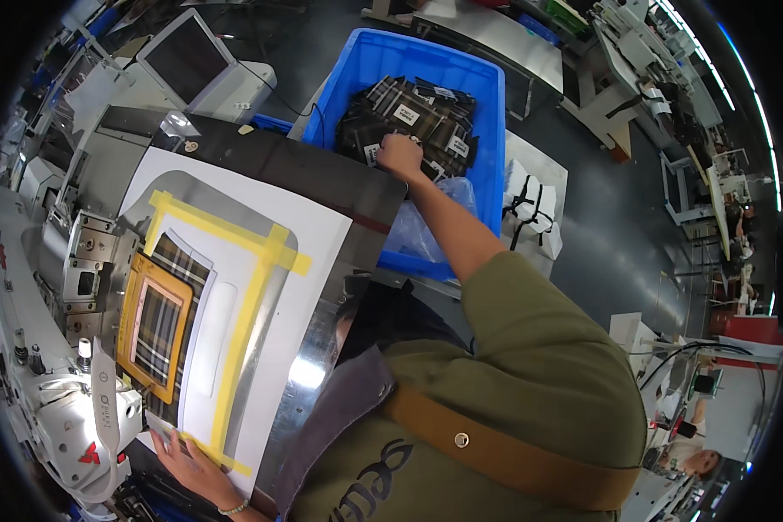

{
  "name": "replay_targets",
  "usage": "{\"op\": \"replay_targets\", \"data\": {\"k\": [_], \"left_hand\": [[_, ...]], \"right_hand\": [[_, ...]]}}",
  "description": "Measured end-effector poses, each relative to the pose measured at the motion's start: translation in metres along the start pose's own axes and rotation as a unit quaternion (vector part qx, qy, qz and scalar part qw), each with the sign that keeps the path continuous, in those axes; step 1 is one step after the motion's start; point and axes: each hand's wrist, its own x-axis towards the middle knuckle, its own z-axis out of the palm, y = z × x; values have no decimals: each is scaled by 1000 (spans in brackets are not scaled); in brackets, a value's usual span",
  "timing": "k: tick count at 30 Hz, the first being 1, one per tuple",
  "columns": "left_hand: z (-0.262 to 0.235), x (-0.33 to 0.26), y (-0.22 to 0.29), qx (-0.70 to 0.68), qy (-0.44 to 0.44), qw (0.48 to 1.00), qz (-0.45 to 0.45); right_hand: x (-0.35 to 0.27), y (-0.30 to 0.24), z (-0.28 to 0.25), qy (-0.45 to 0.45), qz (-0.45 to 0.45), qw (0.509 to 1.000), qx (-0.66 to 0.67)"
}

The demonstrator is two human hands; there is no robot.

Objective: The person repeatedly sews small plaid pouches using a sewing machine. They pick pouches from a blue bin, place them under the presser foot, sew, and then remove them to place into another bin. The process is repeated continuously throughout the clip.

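Here my right hand (399,155) is closed over a plaid fabric piece (409,122) on the stack in the blue bin (487,130), probably pinching the top ply, though the fingertips are hidden. My left hand (191,461) lies flat and spread on the white template board (322,235) beside the sewing machine (70,409). Best to lift one ply cleanly while holding the board steady.

The person wears an olive green short-sleeved shirt (539,374), a brown strap (496,452) with a rivet, and a thin bracelet (233,508).
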Motion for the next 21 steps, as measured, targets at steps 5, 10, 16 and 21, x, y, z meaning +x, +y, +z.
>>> {"op": "replay_targets", "data": {"k": [5, 10, 16, 21], "left_hand": [[0, 3, 0, -10, -11, 1000, 0], [-2, 3, 6, -42, -16, 999, 7], [-12, 9, 16, -101, -20, 995, 14], [-30, 1, -4, -147, -23, 989, -6]], "right_hand": [[-9, -5, 24, 39, -29, 997, -58], [-12, -12, 45, 44, 37, 998, 3], [39, 15, -24, -27, 25, 955, 293], [49, -93, -168, -157, -251, 896, 332]]}}
